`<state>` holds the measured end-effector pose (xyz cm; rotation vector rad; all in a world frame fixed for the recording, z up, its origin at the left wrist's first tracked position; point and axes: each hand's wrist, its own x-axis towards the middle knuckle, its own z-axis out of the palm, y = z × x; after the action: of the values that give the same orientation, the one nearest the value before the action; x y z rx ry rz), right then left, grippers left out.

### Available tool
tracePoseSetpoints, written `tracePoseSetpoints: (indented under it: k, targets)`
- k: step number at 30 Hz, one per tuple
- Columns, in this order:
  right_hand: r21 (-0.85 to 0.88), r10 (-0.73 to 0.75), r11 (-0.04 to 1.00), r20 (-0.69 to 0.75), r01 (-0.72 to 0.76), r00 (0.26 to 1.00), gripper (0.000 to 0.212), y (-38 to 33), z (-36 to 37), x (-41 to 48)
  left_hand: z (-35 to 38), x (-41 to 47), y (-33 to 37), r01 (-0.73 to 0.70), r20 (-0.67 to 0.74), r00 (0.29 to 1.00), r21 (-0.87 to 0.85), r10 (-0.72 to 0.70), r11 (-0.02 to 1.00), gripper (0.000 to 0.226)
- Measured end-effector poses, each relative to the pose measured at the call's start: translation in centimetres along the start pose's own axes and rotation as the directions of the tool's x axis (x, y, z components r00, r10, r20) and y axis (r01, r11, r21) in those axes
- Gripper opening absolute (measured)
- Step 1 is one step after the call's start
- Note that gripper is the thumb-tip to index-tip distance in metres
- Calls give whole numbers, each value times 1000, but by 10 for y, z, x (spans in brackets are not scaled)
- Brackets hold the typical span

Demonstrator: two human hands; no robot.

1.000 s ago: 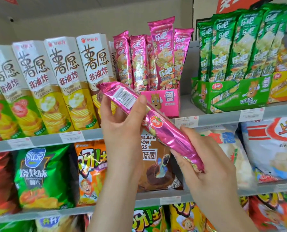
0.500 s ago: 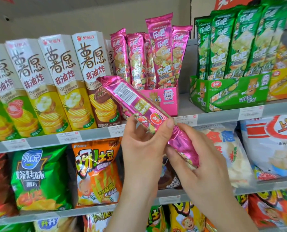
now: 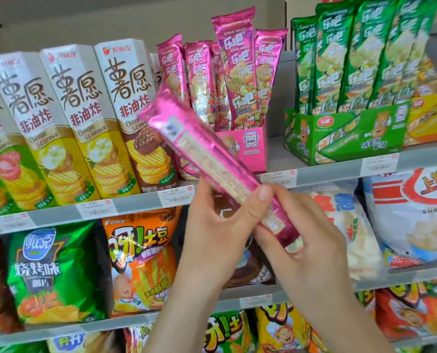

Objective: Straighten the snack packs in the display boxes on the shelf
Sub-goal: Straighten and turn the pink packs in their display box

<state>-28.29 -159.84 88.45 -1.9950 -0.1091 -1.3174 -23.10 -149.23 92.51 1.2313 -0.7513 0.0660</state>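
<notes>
I hold one long pink snack pack (image 3: pixel 199 149) slanted in front of the shelf, its top end up left, its back side facing me. My left hand (image 3: pixel 220 225) pinches it near the lower half with thumb on top. My right hand (image 3: pixel 306 240) grips its bottom end. Behind it stands the pink display box (image 3: pixel 250 149) with several upright pink packs (image 3: pixel 235 72), one sticking up higher than the others. To the right, a green display box (image 3: pixel 345 136) holds several upright green packs (image 3: pixel 365 54).
Tall chip cartons (image 3: pixel 67 123) lean in a row left of the pink box. A yellow box (image 3: pixel 429 115) sits at the far right. The shelf edge (image 3: pixel 136 205) carries price tags. Chip bags (image 3: pixel 51 271) fill the shelves below.
The pack has been turned about its length, its barcode side rolling round. Both hands have stayed low on the pack, and the view has shifted slightly.
</notes>
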Motion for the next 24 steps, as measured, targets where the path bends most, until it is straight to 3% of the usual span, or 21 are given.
tracePoseSetpoints:
  k: [1,3,5,7,9,19,24]
  targets:
    - [-54,-49,997,-5,49,999,45,2,-1,-1,-2,0,-1,-2,-15,1000,-1,2,1000,38]
    - [50,-50,998,30,48,998,44,2,-3,-2,-8,0,-2,-1,-30,1000,-21,0,1000,36]
    - [352,67,930,122,-106,990,35,1,-7,0,-13,1,-2,9,-4,1000,-57,-9,998,40]
    - [498,210,812,236,-303,949,33,1,-9,2,-18,2,-4,20,16,1000,-96,-18,995,39]
    - [480,250,789,320,-384,914,34,3,-9,3,-20,3,-6,10,9,1000,-111,-9,994,33]
    - [484,200,746,493,-457,847,38,19,-21,4,-24,24,4,-110,-153,986,-284,68,953,8]
    - [184,239,925,398,-332,886,44,17,-30,6,-17,29,5,-85,-153,988,-337,34,938,25]
